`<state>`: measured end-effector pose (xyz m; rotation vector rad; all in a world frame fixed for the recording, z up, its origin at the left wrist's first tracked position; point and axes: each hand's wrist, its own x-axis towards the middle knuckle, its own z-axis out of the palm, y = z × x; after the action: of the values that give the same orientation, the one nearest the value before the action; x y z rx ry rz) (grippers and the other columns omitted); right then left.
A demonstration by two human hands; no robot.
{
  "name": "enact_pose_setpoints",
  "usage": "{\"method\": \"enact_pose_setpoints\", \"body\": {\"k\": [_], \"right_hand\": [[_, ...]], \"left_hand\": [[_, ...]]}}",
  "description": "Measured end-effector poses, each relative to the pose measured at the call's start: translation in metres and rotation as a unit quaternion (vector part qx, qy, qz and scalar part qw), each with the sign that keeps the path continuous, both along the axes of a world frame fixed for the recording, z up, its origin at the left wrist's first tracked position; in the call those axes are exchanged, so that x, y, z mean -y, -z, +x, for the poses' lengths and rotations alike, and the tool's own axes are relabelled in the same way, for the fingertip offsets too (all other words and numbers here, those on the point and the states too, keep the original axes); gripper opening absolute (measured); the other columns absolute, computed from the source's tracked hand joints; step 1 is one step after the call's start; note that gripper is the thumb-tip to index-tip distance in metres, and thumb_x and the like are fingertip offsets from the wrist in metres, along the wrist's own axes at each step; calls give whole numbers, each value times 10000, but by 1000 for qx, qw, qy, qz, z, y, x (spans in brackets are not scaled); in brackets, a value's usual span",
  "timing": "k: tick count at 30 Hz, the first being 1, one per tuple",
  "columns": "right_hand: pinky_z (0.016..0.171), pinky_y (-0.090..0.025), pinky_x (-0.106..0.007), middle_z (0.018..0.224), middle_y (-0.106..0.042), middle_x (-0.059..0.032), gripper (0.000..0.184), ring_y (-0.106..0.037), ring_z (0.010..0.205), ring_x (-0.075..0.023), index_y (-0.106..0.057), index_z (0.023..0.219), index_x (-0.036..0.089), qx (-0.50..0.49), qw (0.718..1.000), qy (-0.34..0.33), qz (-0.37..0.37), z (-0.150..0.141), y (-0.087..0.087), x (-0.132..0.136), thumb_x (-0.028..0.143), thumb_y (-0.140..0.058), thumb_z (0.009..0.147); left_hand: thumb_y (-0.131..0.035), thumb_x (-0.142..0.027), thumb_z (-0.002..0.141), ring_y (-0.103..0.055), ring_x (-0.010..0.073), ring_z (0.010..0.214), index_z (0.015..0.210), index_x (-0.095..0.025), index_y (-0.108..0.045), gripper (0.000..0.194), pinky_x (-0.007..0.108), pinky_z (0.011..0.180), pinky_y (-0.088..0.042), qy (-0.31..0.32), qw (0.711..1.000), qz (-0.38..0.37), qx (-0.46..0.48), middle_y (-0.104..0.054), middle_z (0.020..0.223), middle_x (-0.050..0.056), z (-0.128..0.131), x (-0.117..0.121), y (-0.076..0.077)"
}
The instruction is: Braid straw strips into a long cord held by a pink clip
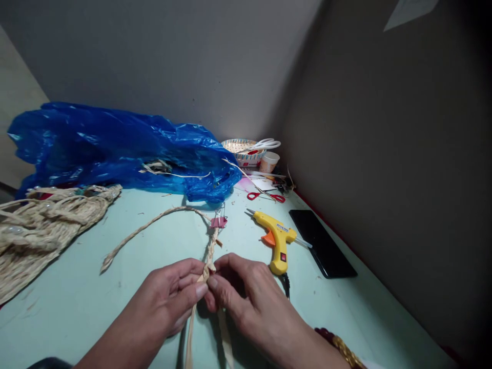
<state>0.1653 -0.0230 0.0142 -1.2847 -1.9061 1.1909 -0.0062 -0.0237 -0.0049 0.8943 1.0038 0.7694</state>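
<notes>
A tan braided straw cord (154, 221) curves across the pale green table (77, 297) from the left, round to a pink binder clip (219, 222), then down to my hands. My left hand (171, 297) pinches the braid's working end between thumb and fingers. My right hand (242, 292) pinches the same spot from the right. Loose flat straw strips (190, 333) trail from the pinch toward me.
A yellow glue gun (277, 241) and a black phone (322, 243) lie right of my hands. Red scissors (266, 196), a small basket (243, 151) and a cup (268, 162) sit at the back. A blue plastic bag (107, 148) and woven straw matting (42, 225) fill the left.
</notes>
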Motion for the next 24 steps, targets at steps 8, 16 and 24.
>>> {"method": "enact_pose_setpoints", "body": {"k": [8, 16, 24], "right_hand": [[620, -415, -206, 692, -541, 45, 129, -498, 588, -92, -521, 969, 210, -109, 985, -45, -126, -2, 7, 2, 262, -405, 992], [720, -380, -197, 784, -604, 32, 275, -551, 766, -98, -557, 779, 211, 48, 998, -37, 19, 1, 1, 7, 268, -406, 1001], [520, -286, -193, 567, -491, 53, 305, -404, 533, -69, -594, 659, 168, 25, 1000, -13, -2, -2, 5, 3, 200, -477, 939]], "left_hand": [[-626, -379, 856, -624, 166, 791, 1239, -233, -378, 478, 262, 717, -463, 33, 999, -13, -17, -679, 816, -13, 1, 10, -3], [-468, -437, 890, -608, 191, 770, 1097, -259, -329, 307, 318, 740, -452, 57, 982, 72, -168, -656, 764, -29, 2, 10, -11], [-367, -454, 925, -567, 185, 690, 949, -278, -390, 178, 299, 681, -368, 83, 921, 177, -338, -655, 694, -59, 1, 13, -11]]}}
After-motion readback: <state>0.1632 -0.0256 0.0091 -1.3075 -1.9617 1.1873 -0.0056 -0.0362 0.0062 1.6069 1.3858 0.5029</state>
